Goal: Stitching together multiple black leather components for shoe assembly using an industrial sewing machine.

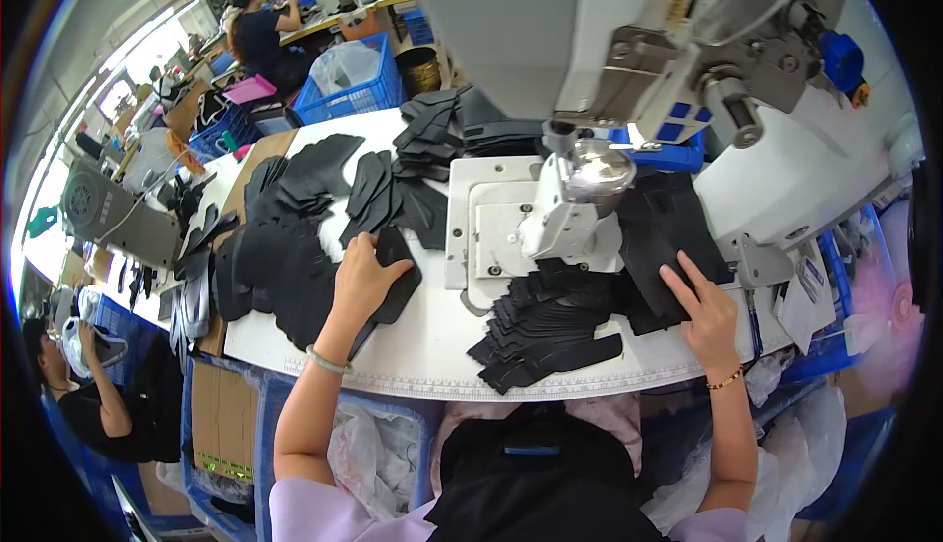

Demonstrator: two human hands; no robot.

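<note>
My left hand (pixel 365 285) is closed round the edge of a black cut piece (pixel 399 294), left of the sewing machine's white plate (pixel 488 237). The piece looks like leather or fabric; part of it is hidden under my fingers. My right hand (pixel 705 314) lies with fingers stretched out on black flat pieces (pixel 660 232) right of the machine head. Between my hands, a fanned row of narrow black pieces (pixel 550 331) rests at the table's near edge. The sewing machine's metal needle area (pixel 589 183) stands over the plate.
More black piles (pixel 285 267) cover the left of the white table (pixel 442 350). Blue crates (pixel 359 90) stand beyond it. Below the near edge, a blue bin (pixel 378 444) holds clear plastic. A pink fan (pixel 894 306) is at far right. Two other people work at left.
</note>
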